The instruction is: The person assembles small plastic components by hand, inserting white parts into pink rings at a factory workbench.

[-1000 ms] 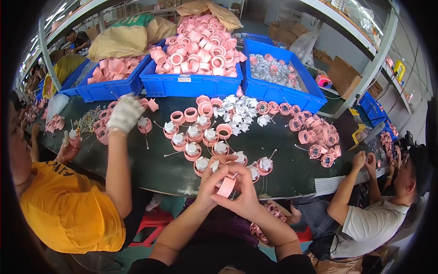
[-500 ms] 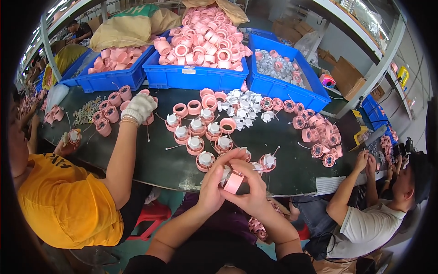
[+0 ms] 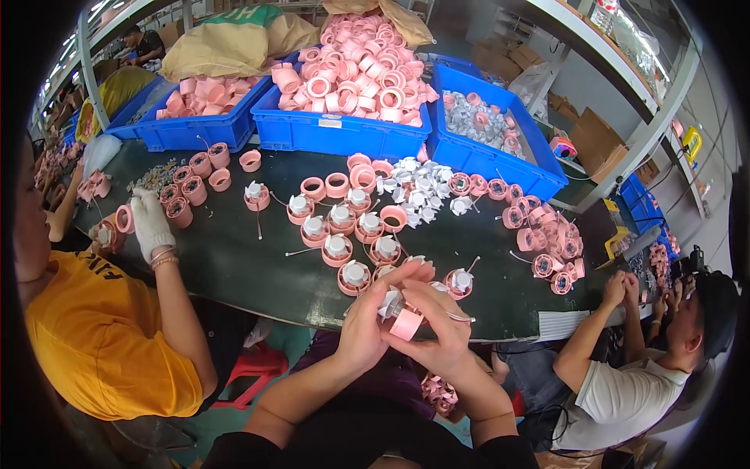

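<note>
Gloved hand at left point(image 3: 151, 223): compared with half a second ago, off the back rows and down beside a pink hoop point(image 3: 125, 220).
Dark table point(image 3: 266, 289): bears white-topped pink cups point(image 3: 337, 248) grouped just beyond the person's own hands.
Right hand point(image 3: 441, 320): thumb and fingers clamped on the pink ring's side.
Left hand point(image 3: 366, 328): fingers bent against the white cap; I can't tell how firmly they grip.
Pink ring point(image 3: 406, 324): raised between both hands, above the table's near edge, tilted. Probably light, stiff plastic, a little slippery; best held by its smooth outer wall, thumb opposite fingers, leaving the mouth free.
White cap point(image 3: 391, 303): at the ring's upper left, partly hidden. Likely light, its thin fins the fragile part; better pinched by the body.
Pale lead point(image 3: 461, 318): pokes out by the right fingers; looks soft and easily snagged, so no place to pull.
</note>
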A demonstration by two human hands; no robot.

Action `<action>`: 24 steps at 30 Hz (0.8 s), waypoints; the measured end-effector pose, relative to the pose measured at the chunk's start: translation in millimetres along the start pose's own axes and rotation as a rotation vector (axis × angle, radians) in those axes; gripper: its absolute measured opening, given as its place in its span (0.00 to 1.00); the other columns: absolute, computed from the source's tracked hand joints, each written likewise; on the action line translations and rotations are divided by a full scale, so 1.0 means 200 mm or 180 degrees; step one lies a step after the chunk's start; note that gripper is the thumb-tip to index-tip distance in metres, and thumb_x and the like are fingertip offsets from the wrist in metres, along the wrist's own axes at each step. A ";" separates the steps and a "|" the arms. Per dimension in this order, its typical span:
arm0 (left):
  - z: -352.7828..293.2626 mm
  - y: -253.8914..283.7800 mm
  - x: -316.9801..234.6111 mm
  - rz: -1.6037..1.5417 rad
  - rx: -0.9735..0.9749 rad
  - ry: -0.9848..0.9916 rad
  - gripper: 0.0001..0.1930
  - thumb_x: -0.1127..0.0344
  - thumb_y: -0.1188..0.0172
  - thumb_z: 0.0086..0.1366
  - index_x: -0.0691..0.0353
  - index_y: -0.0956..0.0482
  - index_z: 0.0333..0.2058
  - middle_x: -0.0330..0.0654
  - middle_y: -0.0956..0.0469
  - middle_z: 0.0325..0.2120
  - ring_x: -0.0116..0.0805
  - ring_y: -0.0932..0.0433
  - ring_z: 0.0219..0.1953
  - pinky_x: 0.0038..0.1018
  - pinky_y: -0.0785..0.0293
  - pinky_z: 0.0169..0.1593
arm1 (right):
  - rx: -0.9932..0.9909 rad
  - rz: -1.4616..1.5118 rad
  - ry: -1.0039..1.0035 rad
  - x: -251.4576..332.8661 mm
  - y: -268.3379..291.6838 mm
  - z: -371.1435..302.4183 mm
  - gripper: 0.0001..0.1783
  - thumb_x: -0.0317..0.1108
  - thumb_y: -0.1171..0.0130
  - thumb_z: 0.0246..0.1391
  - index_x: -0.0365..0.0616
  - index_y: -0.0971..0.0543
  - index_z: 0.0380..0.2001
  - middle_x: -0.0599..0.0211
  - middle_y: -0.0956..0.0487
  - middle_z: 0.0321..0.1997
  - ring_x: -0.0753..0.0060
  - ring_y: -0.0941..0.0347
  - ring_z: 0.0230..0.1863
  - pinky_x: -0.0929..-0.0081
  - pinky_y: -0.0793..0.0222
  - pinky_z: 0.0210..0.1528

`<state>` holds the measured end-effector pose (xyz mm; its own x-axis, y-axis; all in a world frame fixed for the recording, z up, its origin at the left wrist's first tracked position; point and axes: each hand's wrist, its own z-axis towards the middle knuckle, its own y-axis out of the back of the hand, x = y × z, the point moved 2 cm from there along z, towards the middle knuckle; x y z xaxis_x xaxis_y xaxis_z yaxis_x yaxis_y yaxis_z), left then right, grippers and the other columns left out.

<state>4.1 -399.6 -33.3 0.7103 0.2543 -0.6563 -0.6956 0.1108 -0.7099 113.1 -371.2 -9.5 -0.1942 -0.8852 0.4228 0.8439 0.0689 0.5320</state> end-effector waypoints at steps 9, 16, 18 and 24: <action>0.02 0.01 0.01 -0.0092 0.0042 0.0197 0.25 0.58 0.73 0.69 0.71 0.42 0.56 0.54 0.36 0.53 0.41 0.38 0.57 0.34 0.43 0.60 | 0.0116 0.0108 0.0011 -0.02 0.02 0.02 0.33 0.28 0.26 0.26 0.37 0.27 0.43 0.53 0.25 0.45 0.58 0.27 0.45 0.68 0.30 0.47; 0.02 0.01 0.05 0.0063 0.0033 0.0242 0.27 0.54 0.74 0.69 0.70 0.44 0.57 0.56 0.39 0.55 0.47 0.40 0.58 0.39 0.45 0.61 | 0.0216 0.0044 0.0011 -0.03 0.04 0.02 0.34 0.27 0.27 0.26 0.35 0.28 0.43 0.52 0.25 0.45 0.57 0.27 0.45 0.68 0.30 0.47; 0.02 0.01 0.07 0.0096 0.0064 0.0232 0.27 0.54 0.74 0.69 0.69 0.45 0.58 0.56 0.40 0.55 0.47 0.41 0.59 0.39 0.46 0.61 | 0.0258 0.0040 0.0061 -0.03 0.06 0.02 0.33 0.27 0.28 0.27 0.35 0.28 0.44 0.52 0.25 0.45 0.57 0.27 0.46 0.68 0.30 0.46; 0.10 -0.06 0.16 0.0703 0.0611 0.0136 0.28 0.53 0.67 0.68 0.68 0.49 0.59 0.54 0.43 0.58 0.44 0.43 0.60 0.36 0.48 0.62 | 0.0097 -0.0187 0.0036 -0.09 0.15 -0.03 0.35 0.26 0.29 0.28 0.34 0.29 0.46 0.52 0.26 0.45 0.56 0.27 0.46 0.68 0.30 0.47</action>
<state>32.4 -373.8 -40.6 0.5405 0.2522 -0.8026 -0.8386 0.2381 -0.4899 145.7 -357.1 -5.2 -0.2371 -0.8932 0.3820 0.8157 0.0306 0.5777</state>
